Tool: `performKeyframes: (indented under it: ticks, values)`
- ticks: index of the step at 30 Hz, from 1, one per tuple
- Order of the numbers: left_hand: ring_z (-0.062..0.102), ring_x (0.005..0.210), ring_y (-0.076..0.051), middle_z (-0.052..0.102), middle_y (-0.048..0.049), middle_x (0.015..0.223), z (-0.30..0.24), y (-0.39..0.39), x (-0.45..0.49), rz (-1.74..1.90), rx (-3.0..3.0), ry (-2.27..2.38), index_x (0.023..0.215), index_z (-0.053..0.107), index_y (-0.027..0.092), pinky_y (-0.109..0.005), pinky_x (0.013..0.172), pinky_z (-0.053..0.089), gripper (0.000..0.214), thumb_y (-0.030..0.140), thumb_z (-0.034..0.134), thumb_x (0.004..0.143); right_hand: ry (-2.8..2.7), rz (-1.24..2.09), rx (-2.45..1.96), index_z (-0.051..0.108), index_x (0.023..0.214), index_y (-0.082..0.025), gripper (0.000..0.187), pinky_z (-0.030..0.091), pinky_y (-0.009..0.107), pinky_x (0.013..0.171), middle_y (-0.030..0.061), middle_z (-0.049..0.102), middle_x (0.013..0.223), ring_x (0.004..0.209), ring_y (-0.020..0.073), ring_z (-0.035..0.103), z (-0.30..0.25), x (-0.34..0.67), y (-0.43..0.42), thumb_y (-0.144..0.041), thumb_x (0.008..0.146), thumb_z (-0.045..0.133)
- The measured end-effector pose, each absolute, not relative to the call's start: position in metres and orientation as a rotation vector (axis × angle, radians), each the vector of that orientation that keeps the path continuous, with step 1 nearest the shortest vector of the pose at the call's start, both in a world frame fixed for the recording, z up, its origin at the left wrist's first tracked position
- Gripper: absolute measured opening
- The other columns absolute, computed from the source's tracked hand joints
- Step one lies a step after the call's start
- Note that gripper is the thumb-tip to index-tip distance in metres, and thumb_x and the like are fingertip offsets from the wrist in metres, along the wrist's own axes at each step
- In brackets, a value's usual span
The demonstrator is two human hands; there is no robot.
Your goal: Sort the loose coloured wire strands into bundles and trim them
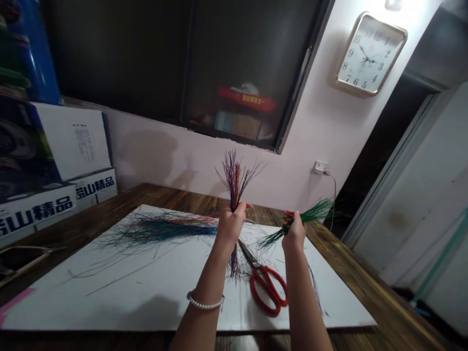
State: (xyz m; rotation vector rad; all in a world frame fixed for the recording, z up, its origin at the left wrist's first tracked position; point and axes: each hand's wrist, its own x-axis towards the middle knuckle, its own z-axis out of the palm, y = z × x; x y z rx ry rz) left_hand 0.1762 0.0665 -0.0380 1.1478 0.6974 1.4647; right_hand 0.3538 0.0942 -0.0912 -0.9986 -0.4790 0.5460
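Observation:
My left hand (pixel 232 225) is closed around an upright bundle of thin multicoloured wires (pixel 234 183), their ends fanning out above and below the fist. To its right, my right hand (pixel 294 231) grips a bundle of thin green wires (pixel 317 212) held at a slant. Between my forearms lies a pair of scissors (pixel 268 290) with red handles, its blades partly behind my left hand. A loose pile of blue, green and reddish wires (pixel 164 230) spreads over the white board (pixel 120 302) on the left.
The board rests on a dark wooden table (pixel 175 196). Printed boxes (pixel 73 141) stand at the left. Behind are a wall with a dark window (pixel 146 63), a clock (pixel 372 53) and a socket (pixel 320 167) with a plugged cable. A few violet strands (pixel 315 287) lie by my right forearm.

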Motion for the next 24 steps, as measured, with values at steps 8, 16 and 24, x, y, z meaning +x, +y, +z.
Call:
performKeyframes:
  ticks: [8, 16, 24]
  values:
    - [0.017, 0.034, -0.004, 0.024, 0.0093, 0.039, -0.04, 0.068, 0.178, 1.446, 1.204, 0.771, 0.064, 0.062, 0.013, -0.021, 0.038, 0.011, 0.022, 0.031, 0.054, 0.071, -0.704, 0.544, -1.044, 0.055, 0.114, -0.015, 0.03, 0.052, 0.04, 0.08, 0.0081, 0.059, 0.113, 0.095, 0.0203, 0.061, -0.113, 0.341, 0.113, -0.032, 0.09, 0.054]
    - [0.016, 0.035, -0.004, 0.025, 0.0094, 0.038, -0.038, 0.068, 0.179, 1.434, 1.232, 0.779, 0.064, 0.061, 0.013, -0.021, 0.038, 0.011, 0.022, 0.031, 0.052, 0.072, -0.829, 0.657, -1.109, 0.055, 0.115, -0.015, 0.03, 0.052, 0.041, 0.08, 0.0083, 0.058, 0.114, 0.095, 0.0206, 0.06, -0.127, 0.341, 0.119, -0.031, 0.089, 0.055]
    - [0.016, 0.035, -0.004, 0.025, 0.0091, 0.039, -0.039, 0.068, 0.18, 1.433, 1.224, 0.753, 0.064, 0.061, 0.012, -0.02, 0.037, 0.011, 0.022, 0.031, 0.052, 0.073, -0.891, 0.743, -1.081, 0.054, 0.116, -0.015, 0.031, 0.052, 0.041, 0.08, 0.0086, 0.058, 0.116, 0.096, 0.0208, 0.06, -0.133, 0.348, 0.119, -0.03, 0.089, 0.055]
